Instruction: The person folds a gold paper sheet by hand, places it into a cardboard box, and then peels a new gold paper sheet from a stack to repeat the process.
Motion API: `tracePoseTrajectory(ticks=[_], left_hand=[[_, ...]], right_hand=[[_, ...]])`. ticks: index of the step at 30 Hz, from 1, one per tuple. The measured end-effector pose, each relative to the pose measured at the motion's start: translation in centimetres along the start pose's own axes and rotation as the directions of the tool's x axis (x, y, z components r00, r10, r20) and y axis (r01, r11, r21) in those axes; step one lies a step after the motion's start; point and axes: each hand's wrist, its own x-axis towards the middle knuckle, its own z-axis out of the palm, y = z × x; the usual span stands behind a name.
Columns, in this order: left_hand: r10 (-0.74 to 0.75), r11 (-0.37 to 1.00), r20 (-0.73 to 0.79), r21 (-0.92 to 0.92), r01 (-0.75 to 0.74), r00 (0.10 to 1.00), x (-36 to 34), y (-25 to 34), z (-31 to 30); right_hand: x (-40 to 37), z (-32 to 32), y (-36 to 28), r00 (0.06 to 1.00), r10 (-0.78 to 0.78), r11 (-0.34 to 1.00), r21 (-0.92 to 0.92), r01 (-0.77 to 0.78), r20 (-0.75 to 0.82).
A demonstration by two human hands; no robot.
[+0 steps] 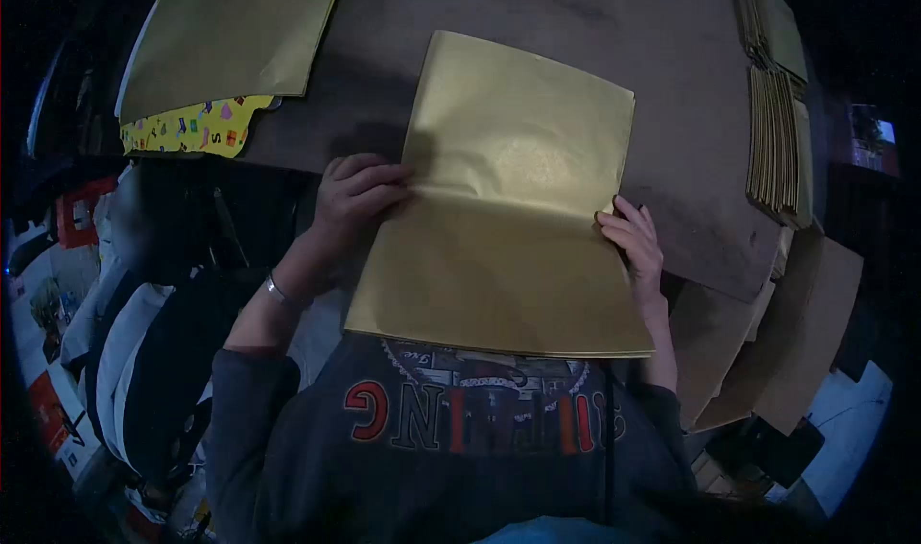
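Across the upper part of the view spreads a brown table, its near edge facing the person's dark lettered shirt. Between the two lies the gold sheet, upper part over the tabletop, lower part overhanging the near edge in front of the body, probably so that its crossways crease sits within easy reach of both hands. Its lower edge shows more than one line, so it may have several layers. At the upper left, another gold sheet rests over a yellow patterned sheet, apparently set aside to leave working room. At the right stands an open cardboard box, just beside the table; near it, on the right edge, a stack of folded pieces sits tightly packed, perhaps to stay orderly.

The left hand is closed on the sheet's left edge at the crease, fingers curled. Opposite, the right hand grips the right edge, bent fingertips on top; its thumb is hard to make out. Gripping both ends of the crease seems to keep the sheet level. A bracelet circles the left wrist.
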Motion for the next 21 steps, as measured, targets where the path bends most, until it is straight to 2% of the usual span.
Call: tracePoseTrajectory(ticks=[2,4,7,8,10,14,16,18,20,21], left_hand=[[0.048,0.999,0.01,-0.01,-0.048,0.999,-0.3,-0.6,0.5],[-0.022,0.993,-0.027,-0.117,0.018,0.999,-0.6,-0.7,1.0],[-0.066,0.989,-0.031,-0.136,0.061,0.997,-0.3,-0.6,0.9],[-0.061,0.989,-0.031,-0.138,0.056,0.998,-0.2,-0.4,0.7],[-0.082,0.997,-0.001,0.012,0.082,0.997,0.2,0.0,0.2],[-0.063,0.998,-0.035,-0.024,0.062,0.997,0.6,-0.1,0.5],[-0.082,0.997,-0.017,-0.005,0.082,0.996,0.6,0.2,0.4],[-0.12,0.993,-0.036,0.005,0.12,0.992,0.7,0.6,0.7],[-0.158,0.987,-0.059,0.016,0.159,0.986,0.2,0.1,1.1],[-0.1,0.995,-0.037,0.0,0.1,0.994,-0.1,-0.5,1.3]], right_hand=[[-0.3,0.3,0.7,1.0,-0.02,1.0,-0.017,0.02,-0.02],[-0.3,0.1,0.6,1.0,0.001,1.0,-0.011,-0.001,-0.015],[0.0,0.1,0.9,1.0,0.007,1.0,0.009,-0.007,-0.013],[0.2,0.2,0.9,0.999,-0.034,0.999,-0.001,0.034,-0.034],[0.9,0.1,-0.2,0.993,-0.094,0.995,-0.027,0.092,-0.065],[0.6,1.2,0.4,0.991,-0.06,0.998,-0.038,0.056,-0.119],[1.2,1.2,-1.3,0.977,0.084,0.996,0.009,-0.084,-0.197],[0.4,1.5,-0.4,0.982,0.081,0.996,0.062,-0.071,-0.168],[-0.4,1.4,0.0,0.99,0.071,0.992,-0.091,-0.082,-0.122],[0.5,1.3,-0.8,0.983,0.052,0.997,-0.043,-0.061,-0.178]])
